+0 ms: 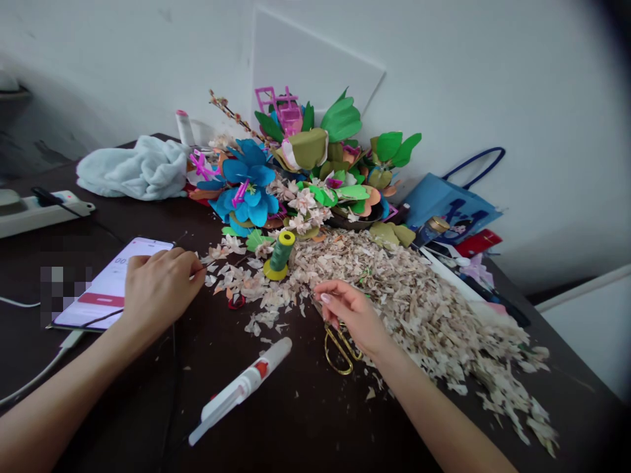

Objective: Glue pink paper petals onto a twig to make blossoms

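My left hand [160,286] rests knuckles-up on the dark table [305,414], fingers curled beside a lit phone [111,282]; what its fingertips pinch, if anything, is hidden. My right hand [348,312] lies at the edge of a big heap of pale paper scraps [419,295], fingers pinched together on something too small to name. Gold-handled scissors [340,348] lie under and just before that hand. A green thread spool [280,255] stands between the hands. A white glue pen [241,389] lies in front.
Paper flowers [300,171] in blue, green and tan pile up at the back by the wall. A light cloth [135,169] and a power strip [37,209] sit at the left. A blue bag [448,203] and small items lie at the right.
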Available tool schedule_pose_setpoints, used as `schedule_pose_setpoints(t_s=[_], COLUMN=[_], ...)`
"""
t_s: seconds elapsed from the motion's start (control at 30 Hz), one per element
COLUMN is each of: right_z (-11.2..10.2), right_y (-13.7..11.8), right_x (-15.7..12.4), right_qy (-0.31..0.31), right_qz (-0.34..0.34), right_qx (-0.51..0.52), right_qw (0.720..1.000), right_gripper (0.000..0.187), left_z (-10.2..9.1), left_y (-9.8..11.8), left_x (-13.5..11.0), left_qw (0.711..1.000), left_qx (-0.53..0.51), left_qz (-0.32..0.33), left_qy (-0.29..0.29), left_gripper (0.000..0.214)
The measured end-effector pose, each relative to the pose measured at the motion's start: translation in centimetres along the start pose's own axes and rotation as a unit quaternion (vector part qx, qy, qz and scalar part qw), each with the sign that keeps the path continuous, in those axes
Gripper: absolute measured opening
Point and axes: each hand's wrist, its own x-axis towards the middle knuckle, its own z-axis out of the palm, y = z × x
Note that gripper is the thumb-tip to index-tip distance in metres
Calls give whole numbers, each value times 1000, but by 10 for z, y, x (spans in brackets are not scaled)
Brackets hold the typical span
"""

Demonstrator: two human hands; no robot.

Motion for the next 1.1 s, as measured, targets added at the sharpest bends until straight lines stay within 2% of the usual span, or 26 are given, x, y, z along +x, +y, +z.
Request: schedule_pose_setpoints(t_s=[0.17,0.37,0.6,0.8,0.97,1.1], right_z=[-7,-9,-12,-15,-16,-20], right_y=[10,20,29,30,22,20], right_x=[-9,-16,-16,-17,-27,-35], right_qy=[33,54,61,83,158,186], right_qz=[3,13,5,-11,-69,-90], right_qx=[21,45,37,-1,-95,-104], right_qw=[999,997,997,996,981,973], right_gripper=[19,15,15,14,11,25], left_z=[11,13,7,-6,-14,-11], left_y=[1,-2,-2,3,10,15], left_x=[1,0,0,-5,-9,-12], left_qw=[999,998,997,998,997,983], left_qx=[10,24,40,46,-59,-175], left_qz=[-3,3,17,19,25,29], left_qy=[-33,-56,-66,-42,40,40], left_gripper=[22,23,26,30,34,27])
